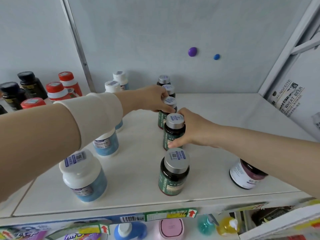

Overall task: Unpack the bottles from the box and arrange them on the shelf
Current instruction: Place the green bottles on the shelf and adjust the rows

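Note:
A row of dark green-labelled bottles with silver caps runs front to back on the white shelf (pixel 216 118). My left hand (pixel 152 99) grips the third bottle in the row (pixel 168 104) around its cap and neck. My right hand (pixel 192 129) holds the second bottle (pixel 174 130) from its right side, thumb low on the label. The nearest green bottle (pixel 174 172) stands free at the front. Two more silver-capped bottles (pixel 164 80) stand behind my left hand. The box is out of view.
A row of white-capped blue bottles (pixel 84 175) runs along the left under my left forearm. A purple-labelled bottle (pixel 247 174) stands front right under my right forearm. Red-capped (pixel 57 89) and black bottles (pixel 30 84) fill the neighbouring shelf section. A beer carton (pixel 287 99) leans at right.

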A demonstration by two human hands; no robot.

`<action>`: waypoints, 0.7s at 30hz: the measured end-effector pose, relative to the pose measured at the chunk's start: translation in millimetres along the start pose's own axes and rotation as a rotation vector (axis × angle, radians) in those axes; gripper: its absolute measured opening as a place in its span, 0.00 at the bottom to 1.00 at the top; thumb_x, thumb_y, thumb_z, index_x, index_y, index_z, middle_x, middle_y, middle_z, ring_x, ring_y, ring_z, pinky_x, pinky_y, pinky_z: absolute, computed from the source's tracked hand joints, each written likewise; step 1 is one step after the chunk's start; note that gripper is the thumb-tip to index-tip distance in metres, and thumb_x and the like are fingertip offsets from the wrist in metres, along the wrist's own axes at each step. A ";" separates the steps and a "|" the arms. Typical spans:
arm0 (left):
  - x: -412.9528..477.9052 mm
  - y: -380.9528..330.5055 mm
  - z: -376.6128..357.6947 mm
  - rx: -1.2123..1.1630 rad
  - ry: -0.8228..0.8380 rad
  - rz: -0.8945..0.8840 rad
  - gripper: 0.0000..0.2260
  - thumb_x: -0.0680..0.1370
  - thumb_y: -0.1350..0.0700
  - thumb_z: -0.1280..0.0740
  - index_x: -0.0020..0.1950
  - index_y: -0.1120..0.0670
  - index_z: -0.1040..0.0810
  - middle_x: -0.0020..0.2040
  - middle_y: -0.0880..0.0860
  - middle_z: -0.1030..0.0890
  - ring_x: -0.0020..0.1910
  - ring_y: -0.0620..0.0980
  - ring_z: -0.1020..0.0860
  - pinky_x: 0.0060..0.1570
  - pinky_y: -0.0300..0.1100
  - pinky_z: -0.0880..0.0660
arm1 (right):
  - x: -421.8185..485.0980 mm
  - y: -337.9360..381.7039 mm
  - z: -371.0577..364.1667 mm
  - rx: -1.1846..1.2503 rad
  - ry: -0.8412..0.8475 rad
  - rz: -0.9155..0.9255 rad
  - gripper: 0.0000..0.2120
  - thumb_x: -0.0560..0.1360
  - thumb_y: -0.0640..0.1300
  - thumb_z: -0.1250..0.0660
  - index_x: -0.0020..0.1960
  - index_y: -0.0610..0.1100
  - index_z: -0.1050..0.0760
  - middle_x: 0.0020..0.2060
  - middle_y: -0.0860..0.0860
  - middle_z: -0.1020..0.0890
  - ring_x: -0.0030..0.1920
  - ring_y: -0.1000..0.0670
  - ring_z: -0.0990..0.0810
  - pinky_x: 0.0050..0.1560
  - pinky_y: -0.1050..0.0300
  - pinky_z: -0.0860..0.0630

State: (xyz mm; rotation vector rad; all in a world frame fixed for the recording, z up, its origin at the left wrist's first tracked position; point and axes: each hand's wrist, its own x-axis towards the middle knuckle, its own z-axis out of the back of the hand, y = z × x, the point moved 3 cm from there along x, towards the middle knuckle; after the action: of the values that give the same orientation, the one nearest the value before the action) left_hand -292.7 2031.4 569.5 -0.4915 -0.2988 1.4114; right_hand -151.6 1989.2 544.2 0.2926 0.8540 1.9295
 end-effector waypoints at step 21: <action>-72.1 -37.6 58.4 0.353 -0.174 -0.026 0.23 0.75 0.47 0.33 0.68 0.54 0.33 0.63 0.50 0.25 0.59 0.51 0.26 0.54 0.42 0.31 | -45.8 29.8 66.4 -0.406 0.057 -0.104 0.32 0.73 0.48 0.31 0.73 0.43 0.40 0.69 0.47 0.31 0.67 0.47 0.30 0.62 0.56 0.33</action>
State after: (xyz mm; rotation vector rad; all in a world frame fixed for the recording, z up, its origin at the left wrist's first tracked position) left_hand -298.7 1966.0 645.0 -0.0750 -0.1884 1.4466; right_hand -113.8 1970.9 619.2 -0.0498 0.4852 1.9677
